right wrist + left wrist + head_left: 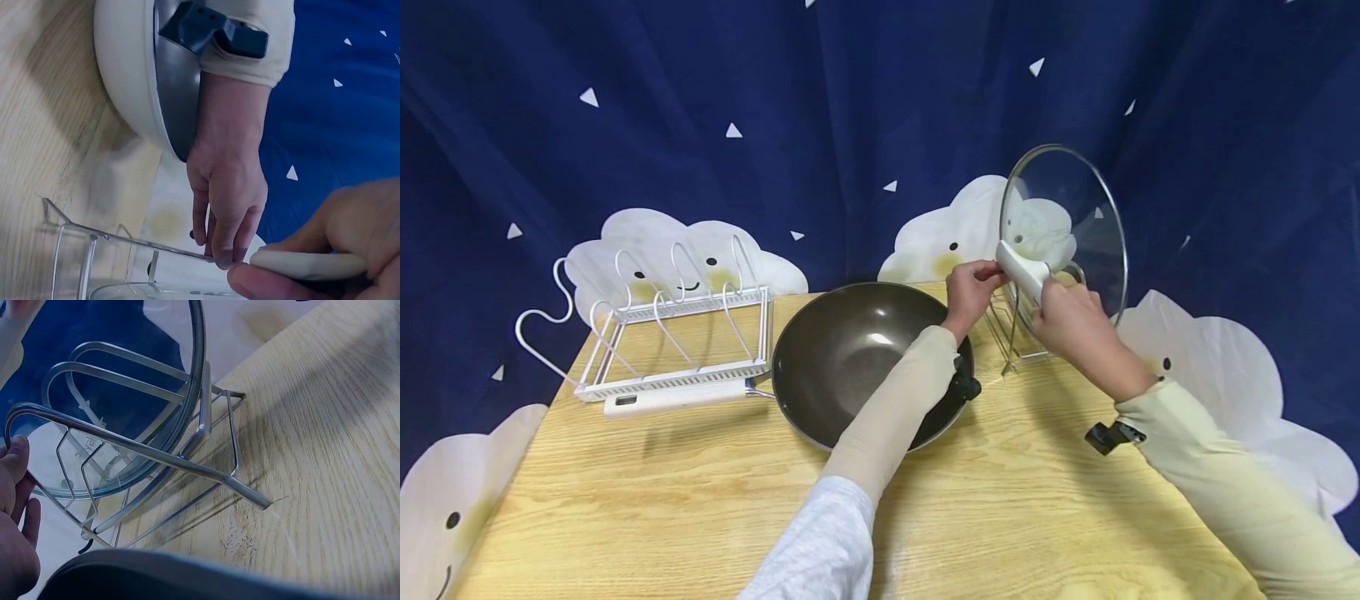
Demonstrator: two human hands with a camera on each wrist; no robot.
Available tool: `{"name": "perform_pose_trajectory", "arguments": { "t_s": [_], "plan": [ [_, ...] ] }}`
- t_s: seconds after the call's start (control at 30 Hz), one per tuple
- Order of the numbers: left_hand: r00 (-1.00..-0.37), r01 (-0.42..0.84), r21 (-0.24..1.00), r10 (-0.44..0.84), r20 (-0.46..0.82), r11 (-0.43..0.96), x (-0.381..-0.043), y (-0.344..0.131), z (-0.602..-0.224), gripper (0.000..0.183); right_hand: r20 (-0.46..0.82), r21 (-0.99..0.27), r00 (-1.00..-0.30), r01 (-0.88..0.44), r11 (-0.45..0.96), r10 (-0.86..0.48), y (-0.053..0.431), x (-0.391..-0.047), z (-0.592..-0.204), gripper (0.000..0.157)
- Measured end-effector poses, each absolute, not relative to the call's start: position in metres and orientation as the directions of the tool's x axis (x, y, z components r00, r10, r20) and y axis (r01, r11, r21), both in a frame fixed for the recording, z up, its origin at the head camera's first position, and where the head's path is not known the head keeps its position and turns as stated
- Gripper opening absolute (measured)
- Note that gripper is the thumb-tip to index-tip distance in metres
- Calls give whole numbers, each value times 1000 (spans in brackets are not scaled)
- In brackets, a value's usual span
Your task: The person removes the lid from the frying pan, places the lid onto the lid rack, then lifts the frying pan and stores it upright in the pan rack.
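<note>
With my right hand (pixel 1075 321) I grip the white plastic handle (pixel 1024 271) of the round, clear glass lid with metal rim (pixel 1075 196). This lid is upright and tilted, its lower part among the bars of the silver metal wire rack (pixel 156 454). My left hand (pixel 972 292) pinches the top of this rack. Beside it, on the light wooden table (pixel 1037 500), is the dark, round wok (pixel 842 358).
</note>
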State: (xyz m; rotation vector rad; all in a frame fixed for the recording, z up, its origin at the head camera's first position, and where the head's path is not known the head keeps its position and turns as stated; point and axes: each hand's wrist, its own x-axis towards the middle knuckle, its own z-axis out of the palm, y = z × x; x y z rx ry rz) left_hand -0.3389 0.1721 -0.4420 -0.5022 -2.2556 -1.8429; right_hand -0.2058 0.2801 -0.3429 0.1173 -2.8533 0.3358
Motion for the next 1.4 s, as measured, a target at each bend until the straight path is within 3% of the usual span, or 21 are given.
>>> {"name": "perform_pose_trajectory", "arguments": {
  "t_s": [0.8,1.4],
  "plan": [
    [-931,365,883,106,349,295,-344,171,-437,11,289,-201,-955,-132,971,-71,253,-209,-354,12],
    [-947,317,914,140,289,254,-341,167,-440,13,360,-170,-933,-100,980,-33,245,-205,-367,21]
  ]
}}
